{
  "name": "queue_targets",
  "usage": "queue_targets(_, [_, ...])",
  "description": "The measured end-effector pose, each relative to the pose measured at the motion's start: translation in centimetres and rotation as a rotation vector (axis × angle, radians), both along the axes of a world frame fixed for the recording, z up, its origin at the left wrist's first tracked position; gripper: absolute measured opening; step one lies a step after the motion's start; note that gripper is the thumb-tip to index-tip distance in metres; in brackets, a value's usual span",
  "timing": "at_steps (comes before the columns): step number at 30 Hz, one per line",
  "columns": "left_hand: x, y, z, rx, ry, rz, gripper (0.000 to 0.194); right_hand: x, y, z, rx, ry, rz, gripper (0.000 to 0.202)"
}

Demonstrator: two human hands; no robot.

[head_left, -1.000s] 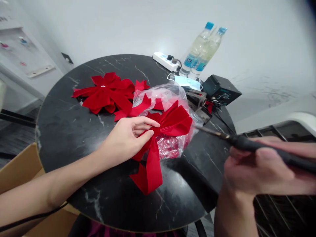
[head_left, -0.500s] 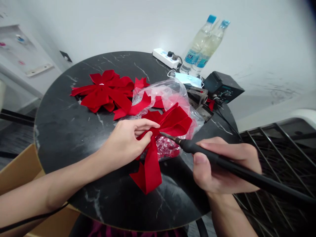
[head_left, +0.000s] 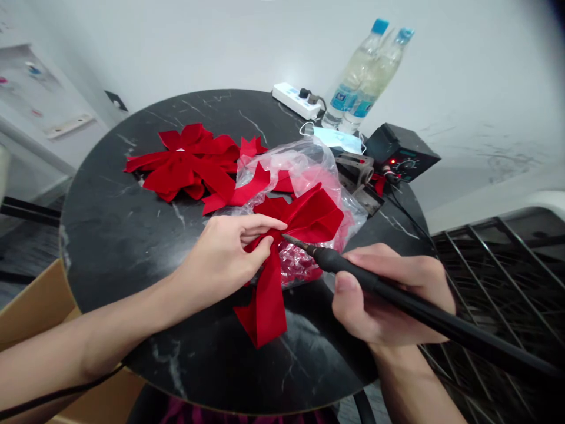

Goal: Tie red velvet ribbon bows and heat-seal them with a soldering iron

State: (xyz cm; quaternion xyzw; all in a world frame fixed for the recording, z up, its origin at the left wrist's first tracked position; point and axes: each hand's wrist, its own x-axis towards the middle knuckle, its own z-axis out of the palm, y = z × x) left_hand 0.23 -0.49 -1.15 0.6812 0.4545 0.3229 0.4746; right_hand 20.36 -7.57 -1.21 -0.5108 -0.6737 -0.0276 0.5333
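Observation:
A red ribbon bow [head_left: 318, 215] is pinched at its gathered middle by my left hand [head_left: 238, 241], thumb and fingers closed on the fabric. One ribbon tail hangs from it toward the table's front. My right hand [head_left: 392, 294] is wrapped round the black handle of a soldering iron [head_left: 348, 268]. The iron's metal tip points left and meets the bow's centre, close by my left fingertips. Under the bow lies a clear plastic bag [head_left: 304, 159] with red pieces inside. Finished-looking red bows [head_left: 189, 162] lie farther back on the left.
The round black marbled table [head_left: 101, 235] bears a soldering station [head_left: 401, 153] with a lit red lamp, an iron stand [head_left: 357, 171], a blue face mask [head_left: 338, 139], a white power strip [head_left: 295, 101] and two bottles [head_left: 353, 88]. A metal rack [head_left: 498, 282] stands at right, a cardboard box [head_left: 39, 300] at left.
My right hand and the soldering iron have shifted slightly left, the tip going farther into the bow's centre. The station's red lamp, dark before, is lit. My left hand stays about where it was.

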Motion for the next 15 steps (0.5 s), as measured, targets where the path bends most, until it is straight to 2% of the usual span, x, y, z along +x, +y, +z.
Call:
queue_targets(4, [0.0,0.1,0.0,0.003,0.004,0.003,0.027,-0.3,0.2,-0.2,-0.012,-0.017,-0.026,0.014])
queue_targets(9, [0.1,0.2,-0.1,0.000,0.005,-0.003,0.027,0.4,0.4,-0.4,0.070,-0.067,0.015,0.019])
queue_targets(15, [-0.1,0.1,-0.3,0.023,0.009,-0.006,0.028,0.5,-0.3,0.7,0.077,-0.041,0.047,0.020])
